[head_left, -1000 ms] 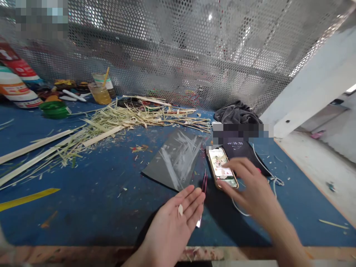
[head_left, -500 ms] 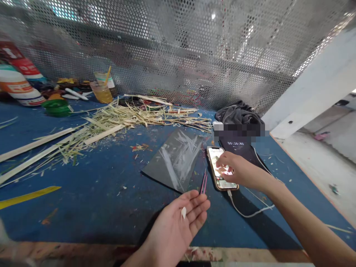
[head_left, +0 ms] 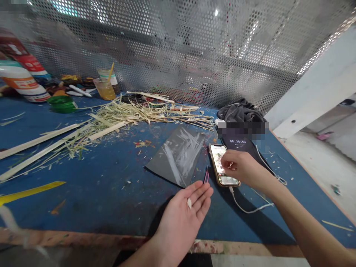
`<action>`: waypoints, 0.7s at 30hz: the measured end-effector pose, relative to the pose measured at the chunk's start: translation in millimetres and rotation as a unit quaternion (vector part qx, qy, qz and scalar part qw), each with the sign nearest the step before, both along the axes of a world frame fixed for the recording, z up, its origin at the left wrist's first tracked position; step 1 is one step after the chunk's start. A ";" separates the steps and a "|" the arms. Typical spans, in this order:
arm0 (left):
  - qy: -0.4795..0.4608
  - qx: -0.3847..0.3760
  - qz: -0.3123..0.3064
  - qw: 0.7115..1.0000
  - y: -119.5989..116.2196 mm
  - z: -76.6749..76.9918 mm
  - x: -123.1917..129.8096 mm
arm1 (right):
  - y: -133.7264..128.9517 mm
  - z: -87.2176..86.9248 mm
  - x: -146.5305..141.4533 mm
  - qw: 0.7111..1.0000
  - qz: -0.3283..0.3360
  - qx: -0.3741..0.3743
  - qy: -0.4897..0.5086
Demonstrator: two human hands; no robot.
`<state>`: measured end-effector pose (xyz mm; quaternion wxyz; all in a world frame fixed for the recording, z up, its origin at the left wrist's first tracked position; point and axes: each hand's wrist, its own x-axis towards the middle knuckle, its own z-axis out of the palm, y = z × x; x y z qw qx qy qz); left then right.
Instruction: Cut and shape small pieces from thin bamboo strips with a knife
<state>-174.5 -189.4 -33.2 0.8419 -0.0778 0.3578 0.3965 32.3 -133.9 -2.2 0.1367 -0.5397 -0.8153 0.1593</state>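
Observation:
My left hand (head_left: 191, 211) is palm up with its fingers stretched out. A small whitish sliver (head_left: 189, 203) lies loose on the palm. Over the lit screen of a phone (head_left: 218, 159), my right hand (head_left: 241, 165) has its fingertips drawn together in a pinch, and nothing shows between them. Pink tweezers (head_left: 206, 175) lie between the phone and a dark grey sheet (head_left: 180, 155) with pale streaks, just beyond my left fingertips. A white cable (head_left: 236, 204) is plugged into the phone's near end.
A dark device showing a timer (head_left: 241, 142) lies behind the phone, near a dark cloth (head_left: 240, 111). Several pale strips (head_left: 119, 115) are heaped at the back. To the left stand a plastic cup (head_left: 105, 89), a green tape roll (head_left: 61, 104) and bottles (head_left: 25, 83). Perforated metal (head_left: 167, 48) rises behind.
My right fingers have closed together over the phone screen from a wider spread. The view has shifted slightly; my left hand stays palm up with the sliver.

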 end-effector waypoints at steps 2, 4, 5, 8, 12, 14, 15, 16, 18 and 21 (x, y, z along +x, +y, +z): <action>-0.022 0.003 -0.001 1.000 0.9 0.0 2.1 | -16.9 7.7 -18.0 0.999 0.014 0.012 0.049; -0.046 -0.002 0.003 0.999 1.4 0.0 4.6 | -35.9 10.4 -40.4 0.991 0.050 0.030 0.120; -0.055 -0.009 0.009 0.998 1.4 -0.2 5.7 | -44.7 9.2 -51.7 0.989 0.065 0.043 0.129; -0.068 -0.047 0.016 0.996 0.6 -2.4 7.1 | -65.0 -1.1 -80.8 0.983 0.129 0.083 0.098; -0.100 -0.094 0.019 0.990 0.3 -6.0 5.2 | -78.5 -7.9 -97.9 0.971 0.168 0.154 0.076; -0.079 -0.107 0.032 0.991 1.1 -5.0 4.4 | -79.2 -3.2 -92.0 0.966 0.155 0.192 0.079; -0.057 -0.106 0.041 0.992 1.6 -3.6 4.3 | -77.3 -0.2 -84.3 0.964 0.142 0.208 0.080; -0.033 -0.101 0.048 0.993 2.0 -1.7 4.2 | -73.7 2.1 -73.6 0.966 0.115 0.220 0.078; -0.010 -0.070 0.051 0.996 2.6 2.2 3.6 | -61.4 2.2 -45.2 0.972 0.031 0.225 0.059; -0.055 0.000 0.046 0.997 2.5 5.3 0.9 | -37.7 -12.4 -1.1 0.982 -0.088 0.166 -0.036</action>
